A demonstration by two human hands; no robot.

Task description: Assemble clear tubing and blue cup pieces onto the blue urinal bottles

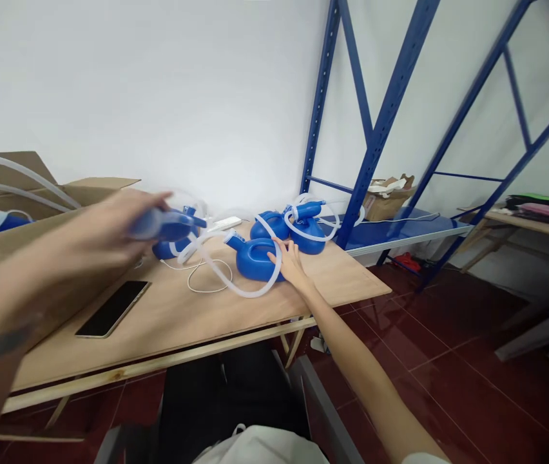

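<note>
My left hand (110,225) is raised over the plywood table (173,316), blurred by motion, its fingers wrapped round a blue plastic piece (165,225) with a clear tube (216,274) trailing from it. My right hand (288,263) reaches forward, fingers apart and resting on a blue plastic vessel (255,258) that lies on the table inside a loop of the tube. Two more blue vessels (294,225) with coiled clear tubing sit just behind it.
A black phone (113,309) lies flat on the table at the left. An open cardboard box (23,219) holding tubes and blue parts stands at far left. Blue metal shelving (375,135) rises at the right, above a red tiled floor.
</note>
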